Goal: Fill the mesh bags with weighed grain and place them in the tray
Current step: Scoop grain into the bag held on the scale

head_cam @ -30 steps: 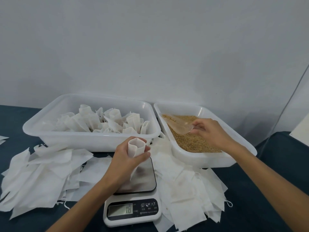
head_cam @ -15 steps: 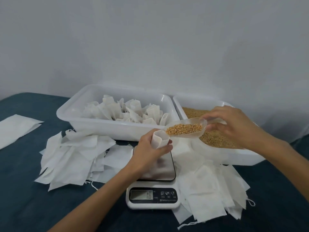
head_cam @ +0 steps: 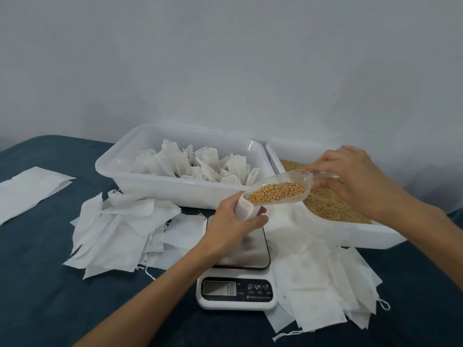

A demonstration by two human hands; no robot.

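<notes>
Since half a second ago the clear scoop of grain has come lower and closer to the left hand, and its front lip now sits right at the open mouth of the mesh bag; before, it hung a little above and to the right of the bag. A second ago the scoop was still down in the grain tray.

The left grip is curled round the mesh bag, holding it upright with the mouth open, just above the steel plate of the scale. The right hand pinches the scoop's handle between thumb and fingers, up and to the right of the left grip, over the near corner of the grain tray.

Behind the left grip stands the white tray holding filled bags, their tops standing up. To the left of that grip lies a loose heap of empty bags on the dark blue table; another heap spreads below the right grip, partly under the grain tray. One flat sheet lies far to the left.

The scale's display reads 18, as it did in the earlier frames. The button symbols and small print beside it are too blurred to read.
</notes>
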